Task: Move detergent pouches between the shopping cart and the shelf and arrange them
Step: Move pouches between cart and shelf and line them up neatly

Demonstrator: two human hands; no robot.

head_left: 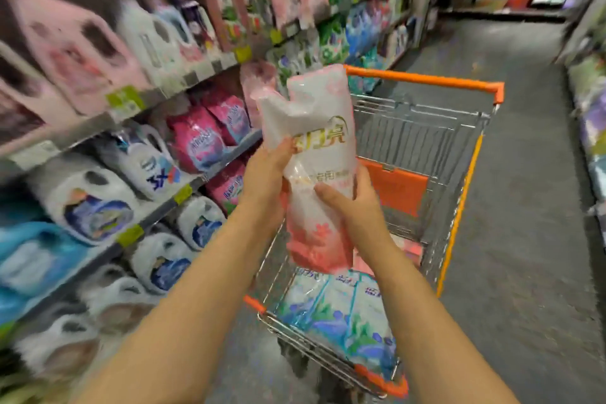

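Supermarket aisle with a grey floor (511, 174); a stocked shelf (157, 207) runs along the left side and a wire cart (423, 79) with orange trim stands ahead in the centre. A pink-and-white pouch (314, 128) is held in the air over the near half of the cart, clear of both cart and shelf. Its long axis is close to vertical, spout end up and pink base down.

The left hand (265, 174) grips the pouch's left edge at about mid-height, fingers curled round it. The right hand (351, 203) clasps the lower right part, thumb laid across the front and fingers wrapped behind. Both hands hold below the pouch's middle, so most of its length stands above the grip.

Blue pouches (344, 311) lie flat in the cart's near end, directly beneath the held pouch. Pink bags (203, 141) and white jugs (91, 200) fill the shelf, though motion blur hides the detail.

The deciding relation is that the shelf lies to the left of the grip and the cart below it. The left hand is nearer the shelf, so a shelf placement would probably lead with that side, the pouch kept upright. A cart placement would call for laying the long axis flat beside the blue pouches. Which way it is bound cannot be told.
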